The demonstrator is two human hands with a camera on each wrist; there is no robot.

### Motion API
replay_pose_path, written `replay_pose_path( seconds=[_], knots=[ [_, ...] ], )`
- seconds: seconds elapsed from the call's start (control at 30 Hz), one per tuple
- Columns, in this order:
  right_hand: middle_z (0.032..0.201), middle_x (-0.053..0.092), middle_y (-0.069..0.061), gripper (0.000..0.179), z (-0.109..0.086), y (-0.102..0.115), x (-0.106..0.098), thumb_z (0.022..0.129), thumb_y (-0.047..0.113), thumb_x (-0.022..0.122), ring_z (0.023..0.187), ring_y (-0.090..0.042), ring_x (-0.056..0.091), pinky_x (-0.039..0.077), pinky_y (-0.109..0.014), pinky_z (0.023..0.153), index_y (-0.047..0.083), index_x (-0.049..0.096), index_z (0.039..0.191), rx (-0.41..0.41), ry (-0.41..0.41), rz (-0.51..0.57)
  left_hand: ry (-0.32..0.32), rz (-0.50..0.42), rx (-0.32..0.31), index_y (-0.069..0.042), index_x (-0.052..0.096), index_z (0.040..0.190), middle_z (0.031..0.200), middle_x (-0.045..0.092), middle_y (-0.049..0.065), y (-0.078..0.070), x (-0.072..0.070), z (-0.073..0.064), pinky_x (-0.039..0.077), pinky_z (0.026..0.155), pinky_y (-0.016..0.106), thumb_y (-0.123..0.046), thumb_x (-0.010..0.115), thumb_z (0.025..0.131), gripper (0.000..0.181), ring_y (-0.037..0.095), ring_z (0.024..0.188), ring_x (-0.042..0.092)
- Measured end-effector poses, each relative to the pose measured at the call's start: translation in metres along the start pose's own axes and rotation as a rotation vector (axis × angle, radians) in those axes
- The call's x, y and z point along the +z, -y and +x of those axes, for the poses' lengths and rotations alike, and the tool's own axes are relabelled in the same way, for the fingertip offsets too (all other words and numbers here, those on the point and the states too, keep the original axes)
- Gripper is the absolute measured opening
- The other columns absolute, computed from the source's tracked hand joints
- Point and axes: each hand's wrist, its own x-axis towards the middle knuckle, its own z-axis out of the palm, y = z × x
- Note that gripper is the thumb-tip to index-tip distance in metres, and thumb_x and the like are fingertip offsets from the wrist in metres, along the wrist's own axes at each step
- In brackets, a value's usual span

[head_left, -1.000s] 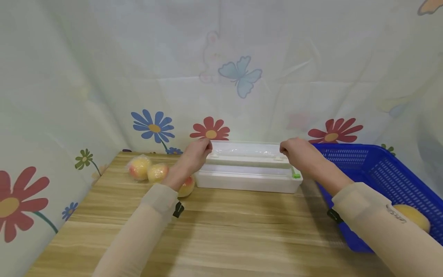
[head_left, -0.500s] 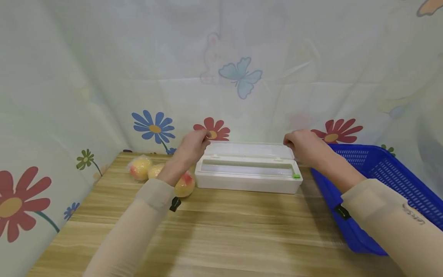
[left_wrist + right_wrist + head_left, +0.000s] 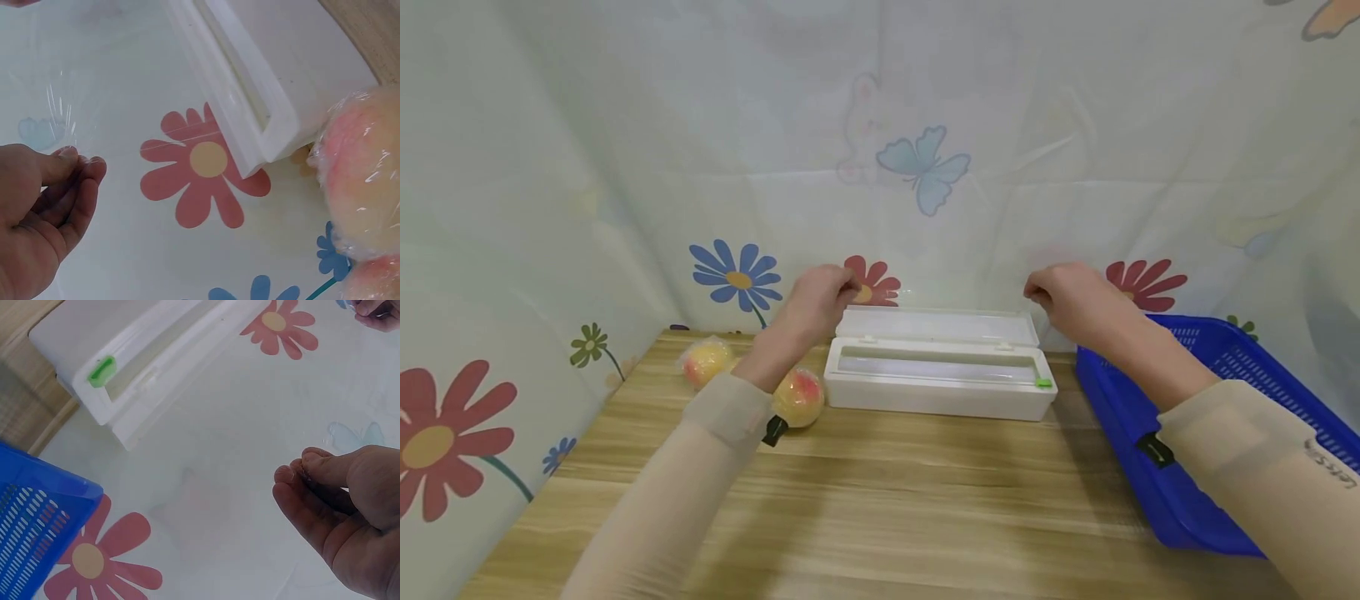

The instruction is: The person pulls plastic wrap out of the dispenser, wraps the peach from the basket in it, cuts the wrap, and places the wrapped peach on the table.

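Observation:
Clear cling film (image 3: 62,112) stretches up from a long white cling film dispenser (image 3: 940,402), showing mostly as glints. My left hand (image 3: 816,304) pinches one edge of it between thumb and fingertips, above the dispenser's left end. At the other side my right hand (image 3: 1078,300) pinches the film too, a crumpled bit glinting at the fingertips in the right wrist view. Both hands are raised over the back of the dispenser. Its see-through lid (image 3: 936,325) stands tipped back, and a green slider (image 3: 1043,383) sits at the right end of the front bar.
Film-wrapped peaches (image 3: 800,397) lie on the wooden table (image 3: 910,500) left of the dispenser, partly behind my left forearm. A blue plastic basket (image 3: 1120,425) stands to the right, under my right forearm. A flower-printed curtain (image 3: 962,242) hangs close behind.
Both hands have risen and moved back from the dispenser, slightly apart, drawing the film up with them. The dispenser has stayed in place.

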Motion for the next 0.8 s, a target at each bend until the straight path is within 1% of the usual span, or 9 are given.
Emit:
replay_pose_path(
  seconds=[0.07,0.23,0.3,0.43,0.53,0.67,0.8],
  knots=[
    [0.106,0.071,-0.025,0.017,-0.001,0.001,-0.004,0.098,-0.005,0.062,0.099,-0.040,0.067,0.054,-0.056,0.089,-0.007,0.071,0.112,-0.006,-0.013,-0.005,-0.004,-0.012,-0.005,0.001,0.072,0.108,0.101,0.070,0.013,-0.002,-0.004,0.001,0.055,0.088,0.035,-0.005,0.067,0.100,0.011,0.027,0.093,0.064],
    [0.106,0.071,-0.023,0.016,-0.002,0.002,-0.016,0.099,-0.006,0.061,0.100,-0.040,0.067,0.054,-0.056,0.087,-0.007,0.072,0.111,-0.043,-0.043,-0.019,-0.034,-0.019,0.011,0.000,0.072,0.105,0.099,0.069,0.013,-0.005,-0.012,0.002,0.055,0.087,0.035,-0.004,0.066,0.100,0.009,0.027,0.092,0.062],
    [0.106,0.071,-0.023,0.016,-0.003,0.002,-0.020,0.099,-0.006,0.060,0.100,-0.040,0.067,0.054,-0.055,0.087,-0.007,0.072,0.111,-0.054,-0.055,-0.024,-0.051,-0.015,0.027,0.001,0.072,0.106,0.099,0.069,0.014,-0.006,-0.016,0.003,0.055,0.087,0.036,-0.004,0.066,0.100,0.009,0.028,0.092,0.062],
    [0.107,0.071,-0.022,0.017,-0.002,0.004,-0.027,0.100,-0.005,0.060,0.090,-0.034,0.069,0.054,-0.055,0.086,-0.006,0.071,0.113,-0.033,-0.059,-0.016,-0.077,0.001,0.056,0.002,0.072,0.108,0.100,0.070,0.014,-0.009,-0.022,0.004,0.054,0.089,0.036,-0.004,0.066,0.100,0.012,0.028,0.095,0.063],
    [0.109,0.071,-0.023,0.018,-0.003,0.006,-0.032,0.100,-0.004,0.059,0.090,-0.034,0.069,0.054,-0.055,0.087,-0.006,0.071,0.114,-0.012,-0.055,-0.010,-0.084,0.002,0.063,0.002,0.073,0.108,0.102,0.071,0.014,-0.011,-0.027,0.004,0.054,0.090,0.037,-0.003,0.066,0.100,0.012,0.029,0.097,0.065],
    [0.109,0.071,-0.024,0.018,-0.004,0.006,-0.039,0.100,-0.006,0.060,0.096,-0.038,0.067,0.054,-0.055,0.087,-0.007,0.071,0.113,-0.026,-0.073,-0.026,-0.098,-0.003,0.073,0.001,0.073,0.106,0.101,0.071,0.014,-0.016,-0.036,0.003,0.054,0.089,0.037,-0.001,0.065,0.100,0.011,0.029,0.096,0.065],
    [0.107,0.071,-0.025,0.017,-0.004,0.007,-0.048,0.098,-0.007,0.060,0.094,-0.039,0.067,0.055,-0.055,0.084,-0.008,0.071,0.111,-0.025,-0.088,-0.037,-0.113,-0.006,0.079,0.000,0.073,0.105,0.099,0.070,0.014,-0.021,-0.044,0.006,0.055,0.087,0.036,-0.002,0.064,0.100,0.010,0.028,0.093,0.064]
  ],
)
